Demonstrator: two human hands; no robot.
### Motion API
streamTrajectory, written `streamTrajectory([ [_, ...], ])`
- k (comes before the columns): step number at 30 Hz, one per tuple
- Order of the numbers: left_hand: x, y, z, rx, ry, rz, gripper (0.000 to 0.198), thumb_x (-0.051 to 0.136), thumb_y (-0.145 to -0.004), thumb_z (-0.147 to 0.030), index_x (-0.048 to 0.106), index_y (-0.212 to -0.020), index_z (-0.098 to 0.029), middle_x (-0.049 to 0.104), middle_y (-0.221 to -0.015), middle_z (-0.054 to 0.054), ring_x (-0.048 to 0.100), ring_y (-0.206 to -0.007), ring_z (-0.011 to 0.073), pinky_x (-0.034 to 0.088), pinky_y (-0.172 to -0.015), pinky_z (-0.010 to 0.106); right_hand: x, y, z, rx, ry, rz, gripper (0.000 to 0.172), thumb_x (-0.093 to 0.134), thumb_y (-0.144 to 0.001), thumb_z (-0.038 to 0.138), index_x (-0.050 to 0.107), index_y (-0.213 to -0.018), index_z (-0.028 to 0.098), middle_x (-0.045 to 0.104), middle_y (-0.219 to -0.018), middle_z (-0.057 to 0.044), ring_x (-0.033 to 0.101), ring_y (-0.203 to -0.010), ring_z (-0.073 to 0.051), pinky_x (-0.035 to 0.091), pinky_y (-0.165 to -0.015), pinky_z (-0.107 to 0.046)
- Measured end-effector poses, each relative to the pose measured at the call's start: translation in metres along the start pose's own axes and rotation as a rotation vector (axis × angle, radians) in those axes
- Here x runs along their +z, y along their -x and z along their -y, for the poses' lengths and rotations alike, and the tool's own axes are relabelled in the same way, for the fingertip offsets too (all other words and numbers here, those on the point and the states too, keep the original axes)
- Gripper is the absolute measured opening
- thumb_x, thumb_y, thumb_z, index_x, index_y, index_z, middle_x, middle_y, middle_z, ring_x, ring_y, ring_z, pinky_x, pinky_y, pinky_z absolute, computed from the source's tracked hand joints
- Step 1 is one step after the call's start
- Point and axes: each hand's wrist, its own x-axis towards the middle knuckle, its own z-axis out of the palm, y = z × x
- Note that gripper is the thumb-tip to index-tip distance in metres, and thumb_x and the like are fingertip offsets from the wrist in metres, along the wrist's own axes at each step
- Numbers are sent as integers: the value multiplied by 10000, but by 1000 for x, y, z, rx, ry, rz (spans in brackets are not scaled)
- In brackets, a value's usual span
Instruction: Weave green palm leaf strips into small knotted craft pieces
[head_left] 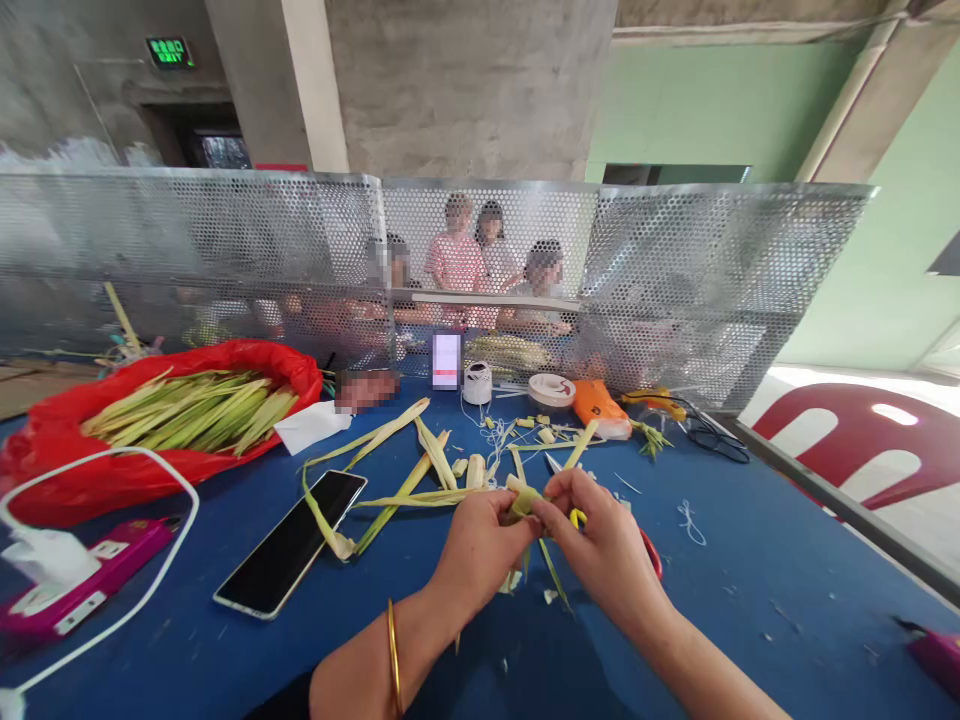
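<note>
My left hand [484,545], with a gold bangle [394,655] on its wrist, pinches a small bundle of folded green leaf strips [523,497] from the left. From the right, my right hand [592,525] has its thumb and fingers closed on the same bundle. Thin strips hang below it and one sticks up behind. Scissors with red and yellow handles [651,555] lie partly hidden behind my right hand. Pale husk strips [409,495] spread across the table to the left of my hands, some over a black phone [292,545].
A red bag [45,450] of green leaves and a purple power strip [97,590] with a white cable are at left. Thread spool [477,384], tape roll [551,390], lit phone [446,360] and orange packet [600,408] stand near the perforated metal screen [667,290]; people are behind it.
</note>
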Motion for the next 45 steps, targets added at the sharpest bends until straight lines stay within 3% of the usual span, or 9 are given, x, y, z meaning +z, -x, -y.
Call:
streamTrajectory([
  [3, -2, -2, 1, 5, 36, -34, 192, 652, -701, -339, 647, -706, -147, 467, -509, -57, 413, -438, 86, 323, -443, 220, -7, 2, 1, -93, 73, -9, 181, 584, -841, 377, 565, -930, 221, 663, -813, -22, 598, -775, -198, 438, -678, -286],
  [11, -4, -2, -4, 9, 35, -127, 178, 605, -707, -323, 636, -703, -147, 502, -528, -39, 441, -439, 98, 352, -457, 229, -9, -4, -2, -59, -108, 59, 90, 547, -853, 302, 584, -834, 222, 657, -746, -3, 600, -655, -158, 468, -615, -263],
  [20, 2, 7, -1, 92, -259, 7, 238, 566, -750, -350, 564, -583, -181, 420, -503, -51, 422, -501, 107, 269, -489, 229, -9, 1, 0, -154, 53, -79, 104, 556, -870, 291, 627, -875, 214, 613, -731, -4, 551, -575, -130, 413, -537, -242],
  [25, 4, 12, -4, 130, -519, 98, 135, 589, -716, -293, 669, -673, -192, 449, -564, -41, 399, -569, 116, 222, -525, 242, -26, -6, 4, -353, 374, -51, 134, 629, -849, 334, 700, -790, 238, 640, -749, -22, 577, -700, -179, 381, -740, -344],
  [28, 6, 18, -6, 166, -600, 173, 148, 589, -726, -291, 646, -630, -194, 444, -552, -40, 388, -572, 116, 198, -541, 252, -25, -8, 6, -357, 197, 106, 201, 608, -844, 219, 621, -645, 202, 605, -641, 19, 553, -648, -139, 373, -759, -327],
  [30, 8, 20, -8, 185, -624, 233, 189, 592, -723, -275, 588, -558, -183, 411, -526, -42, 360, -559, 110, 182, -539, 258, -22, -6, 7, -293, 33, 47, 251, 581, -859, 220, 569, -610, 190, 570, -601, 31, 518, -611, -122, 383, -710, -298],
  [35, 8, 21, -7, 147, -501, 359, 195, 602, -723, -274, 553, -559, -181, 395, -531, -48, 346, -548, 100, 186, -517, 249, -18, 0, 9, -34, -302, -206, 210, 587, -871, 305, 617, -693, 199, 540, -562, 43, 477, -539, -109, 383, -531, -235],
  [41, 7, 19, -10, -14, -251, 440, 208, 649, -680, -282, 535, -543, -174, 393, -475, -65, 365, -467, 83, 266, -469, 228, -11, 3, 12, -37, -385, -178, 242, 572, -896, 334, 646, -710, 199, 693, -692, 3, 624, -631, -129, 479, -619, -240],
  [45, 7, 17, -15, -124, 9, 409, 148, 651, -672, -296, 618, -702, -155, 593, -586, -24, 437, -413, 73, 319, -416, 217, -14, -2, 4, -94, -210, -79, 205, 527, -919, 311, 668, -1044, 230, 747, -929, -35, 685, -836, -189, 509, -732, -304],
])
